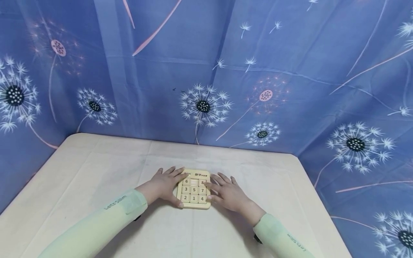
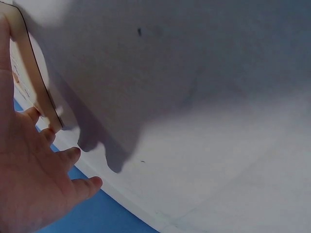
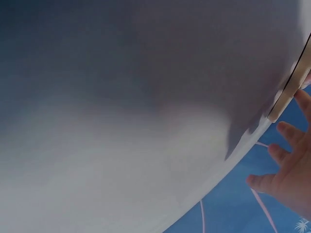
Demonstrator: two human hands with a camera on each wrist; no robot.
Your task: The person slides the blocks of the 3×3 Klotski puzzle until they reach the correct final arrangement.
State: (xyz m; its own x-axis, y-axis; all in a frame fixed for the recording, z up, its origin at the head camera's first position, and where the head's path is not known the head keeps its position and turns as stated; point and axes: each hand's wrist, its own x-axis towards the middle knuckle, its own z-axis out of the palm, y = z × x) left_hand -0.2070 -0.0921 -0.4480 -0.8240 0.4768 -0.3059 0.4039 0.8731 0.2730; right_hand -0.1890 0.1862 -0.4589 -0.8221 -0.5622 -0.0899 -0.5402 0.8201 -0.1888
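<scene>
A pale yellow number sliding puzzle [image 1: 193, 206] lies flat on the table, its rows reading 6, gap, 8; 3, 5, 7; 2, 1, 4. My left hand [image 1: 166, 187] holds its left side, thumb at the near corner and index finger at the far one. In the left wrist view the other fingers of the left hand [image 2: 39, 170] fan out past the edge. From the right, a fingertip of my right hand [image 1: 229, 192] touches the 8 tile [image 1: 202, 182]; its thumb rests by the 4 tile [image 1: 202, 198]. The right wrist view shows that hand's remaining fingers spread.
The puzzle sits on a table with a cream cover [image 1: 135, 229]. Behind it and at both sides hangs a blue curtain [image 1: 155, 93] with dandelion prints. Light green sleeves [image 1: 96, 225] cover both forearms.
</scene>
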